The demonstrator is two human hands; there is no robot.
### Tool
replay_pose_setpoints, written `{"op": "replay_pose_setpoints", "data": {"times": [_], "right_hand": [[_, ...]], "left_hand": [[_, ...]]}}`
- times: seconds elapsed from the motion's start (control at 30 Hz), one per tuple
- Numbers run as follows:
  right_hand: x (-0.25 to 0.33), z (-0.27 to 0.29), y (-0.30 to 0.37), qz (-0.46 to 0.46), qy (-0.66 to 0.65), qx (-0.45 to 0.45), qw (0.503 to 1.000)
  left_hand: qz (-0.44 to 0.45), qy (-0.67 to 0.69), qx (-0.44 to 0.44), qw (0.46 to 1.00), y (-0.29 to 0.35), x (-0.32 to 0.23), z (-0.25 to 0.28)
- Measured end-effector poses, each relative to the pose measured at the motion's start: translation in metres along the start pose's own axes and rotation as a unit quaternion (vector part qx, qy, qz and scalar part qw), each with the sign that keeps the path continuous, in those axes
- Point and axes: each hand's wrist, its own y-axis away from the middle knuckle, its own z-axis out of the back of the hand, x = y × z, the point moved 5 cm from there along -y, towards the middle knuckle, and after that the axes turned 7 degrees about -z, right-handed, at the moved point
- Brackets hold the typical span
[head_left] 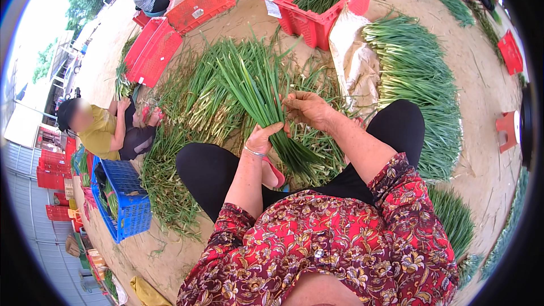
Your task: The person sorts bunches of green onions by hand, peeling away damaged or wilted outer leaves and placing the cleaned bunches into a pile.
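Observation:
A thick bunch of long green chives (254,97) lies across my left hand (265,137), whose fingers are wrapped round its middle. Its pale stem ends point away from me to the upper left, and the darker leaf tips hang down between my knees. My right hand (309,109) is just right of the bunch, thumb and fingers pinched together at its side; what they pinch is too small to make out. Beneath and beyond both hands, a loose heap of chives (212,110) with pale stems and scattered trimmings spreads over the ground.
A red crate (317,22) holding chives stands ahead, beside a whitish sack (356,59). Neat rows of chives (419,90) lie along my right. On the left are red crates (152,51), a blue basket (133,207) and a seated person (102,130). A red stool (508,130) stands far right.

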Motion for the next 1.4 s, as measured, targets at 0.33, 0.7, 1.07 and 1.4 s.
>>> {"op": "replay_pose_setpoints", "data": {"times": [0.33, 0.7, 1.07, 1.4], "right_hand": [[0.025, 0.035, -0.007, 0.072, -0.202, -0.042, 0.976], [0.062, 0.049, 0.007, 0.099, 0.165, -0.150, 0.970], [0.096, 0.051, 0.032, 0.211, -0.089, -0.154, 0.961], [0.112, 0.028, 0.067, 0.254, 0.170, -0.102, 0.947]], "left_hand": [[-0.043, 0.024, 0.025, 0.998, -0.003, -0.002, 0.002], [0.003, -0.036, 0.064, 0.997, 0.004, -0.001, -0.003], [0.038, -0.071, 0.139, 0.987, 0.003, 0.007, -0.017], [0.043, -0.056, 0.110, 0.991, 0.003, 0.005, -0.019]]}}
